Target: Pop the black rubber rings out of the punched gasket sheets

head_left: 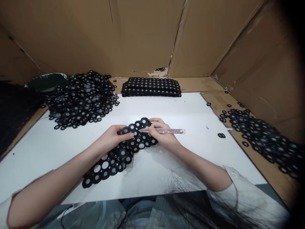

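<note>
A strip of joined black rings runs slantwise across the white board, its upper end raised between my hands. My left hand pinches the strip's upper left edge, thumb on top and fingers behind. In my right hand is a slim pen-like tool with a clear, reddish patterned barrel, its pointed tip aimed left at the rings. The far fingers of that hand rest behind the strip's right end. Whether the tip passes into a ring is too small to tell.
A large heap of loose black rings lies at back left, beside a dark green bowl. A folded stack of joined rings sits at the back. More rings spread over cardboard at right. Cardboard walls enclose the white board.
</note>
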